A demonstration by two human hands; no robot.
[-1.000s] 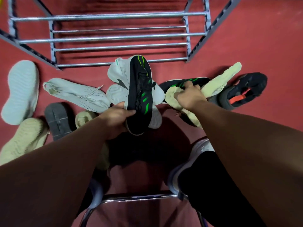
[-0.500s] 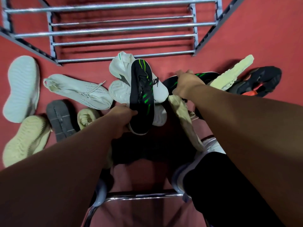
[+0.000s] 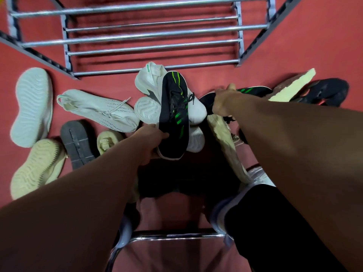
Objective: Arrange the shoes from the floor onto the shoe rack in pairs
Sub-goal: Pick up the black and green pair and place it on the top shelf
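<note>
Red floor [image 3: 324,36], chrome-bar shoe rack [image 3: 149,36] bare ahead, shoes scattered below it. Left hand [image 3: 151,142] grips heel of black green-striped sneaker [image 3: 173,114], held over white pair. Right hand [image 3: 223,103] closes on its mate [image 3: 253,90], still in pile. Likely light, soft knit uppers, rubbery soles; stiff heel collar best hold.

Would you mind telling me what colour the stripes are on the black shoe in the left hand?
Bright green stripes on the black shoe, clearest in the head view.
</note>
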